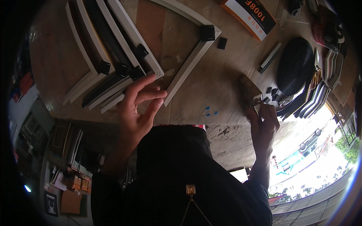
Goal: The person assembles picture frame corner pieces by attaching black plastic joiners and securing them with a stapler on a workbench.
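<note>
My left hand (137, 107) is at the near end of a slim white moulding strip (188, 69). Its thumb and middle finger draw together in a pinch while the index finger sticks out; whatever may be between the tips is too small to see. That strip meets a curved-looking white one at a corner bearing a black block (207, 33). On the right, my right hand (263, 120) is closed around the metal end of a brownish, elongated tool (250, 87), whose exact kind is unclear. Small black pieces (274, 94) lie just beside it.
Several white and dark moulding corners (128, 39) with black blocks fill the table's left. An orange-and-black box (250, 17) stands at the far side. At right lie a black oval object (296, 66) and a short strip (270, 58). Blue bits (207, 108) dot the near edge.
</note>
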Motion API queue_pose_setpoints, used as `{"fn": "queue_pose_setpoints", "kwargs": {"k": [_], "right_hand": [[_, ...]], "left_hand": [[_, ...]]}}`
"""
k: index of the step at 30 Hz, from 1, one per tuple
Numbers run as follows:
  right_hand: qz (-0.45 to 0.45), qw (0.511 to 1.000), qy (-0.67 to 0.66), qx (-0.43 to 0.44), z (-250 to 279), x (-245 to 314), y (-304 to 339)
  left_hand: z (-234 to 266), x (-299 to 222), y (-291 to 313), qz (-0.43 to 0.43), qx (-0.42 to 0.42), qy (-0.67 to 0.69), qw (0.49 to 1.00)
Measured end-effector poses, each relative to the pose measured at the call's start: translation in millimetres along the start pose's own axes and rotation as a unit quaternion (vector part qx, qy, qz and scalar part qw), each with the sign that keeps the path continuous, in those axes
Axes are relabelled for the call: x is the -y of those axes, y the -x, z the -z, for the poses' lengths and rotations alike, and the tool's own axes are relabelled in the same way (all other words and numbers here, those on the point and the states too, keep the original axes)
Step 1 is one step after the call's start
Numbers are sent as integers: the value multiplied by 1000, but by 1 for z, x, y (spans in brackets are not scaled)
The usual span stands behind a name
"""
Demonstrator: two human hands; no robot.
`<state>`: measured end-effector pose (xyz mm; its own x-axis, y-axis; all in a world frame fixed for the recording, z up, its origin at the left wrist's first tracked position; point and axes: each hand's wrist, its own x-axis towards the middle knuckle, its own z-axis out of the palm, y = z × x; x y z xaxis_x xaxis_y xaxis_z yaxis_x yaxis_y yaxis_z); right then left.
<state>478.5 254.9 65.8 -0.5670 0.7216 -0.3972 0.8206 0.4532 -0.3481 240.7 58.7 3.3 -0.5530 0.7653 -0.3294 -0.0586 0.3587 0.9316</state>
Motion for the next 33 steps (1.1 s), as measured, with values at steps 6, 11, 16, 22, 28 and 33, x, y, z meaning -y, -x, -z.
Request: {"fn": "queue_pose_setpoints", "kwargs": {"k": [6, 11, 16, 22, 28, 33], "right_hand": [[-3, 1000, 2, 3, 0, -1, -1], [-11, 1000, -3, 7, -1, -1, -1], [-10, 999, -17, 33, -5, -10, -5], [-103, 983, -75, 135, -1, -6, -14], [-134, 974, -94, 156, 2, -1, -17], [-147, 971, -93, 166, 3, 0, -19]], "left_hand": [[-2, 7, 6, -37, 2, -1, 999], [1, 9, 14, 52, 7, 79, 996], [1, 12, 7, -15, 10, 18, 1000], [0, 3, 1, -47, 52, -103, 992], [1, 7, -3, -55, 68, -142, 986], [-4, 8, -11, -123, 47, -164, 978]]}}
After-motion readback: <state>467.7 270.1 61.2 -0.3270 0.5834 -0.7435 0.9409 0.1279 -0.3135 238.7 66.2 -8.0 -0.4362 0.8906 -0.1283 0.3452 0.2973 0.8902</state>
